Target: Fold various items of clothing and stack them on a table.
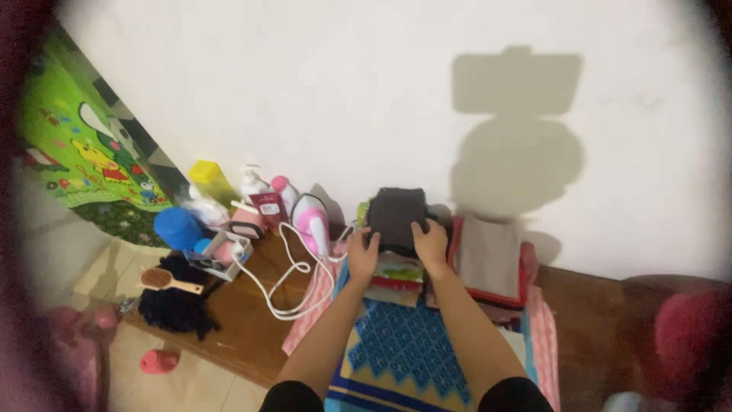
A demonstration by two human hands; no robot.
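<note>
Both hands on a folded dark grey cloth (396, 217) atop a pile of folded clothes (396, 276), at the far edge of the patterned blue mat (404, 343), close to the white wall (366, 84). Left hand (363, 255) clamped on the cloth's near left corner, fingers curled over the edge. Right hand (431, 244) pressed on its near right side, fingers spread and gripping the fabric. Just right of that pile, a second stack (492, 263) topped by a beige folded piece over red. Left of the pile, on the wooden floor, a pink and white iron (313, 221) standing upright, its white cord (286, 286) looping toward the mat's left edge. Further left, bottles (252, 187), a blue cup (177, 227), a wooden hairbrush (164, 281) and a dark fuzzy bundle (177, 309).
</note>
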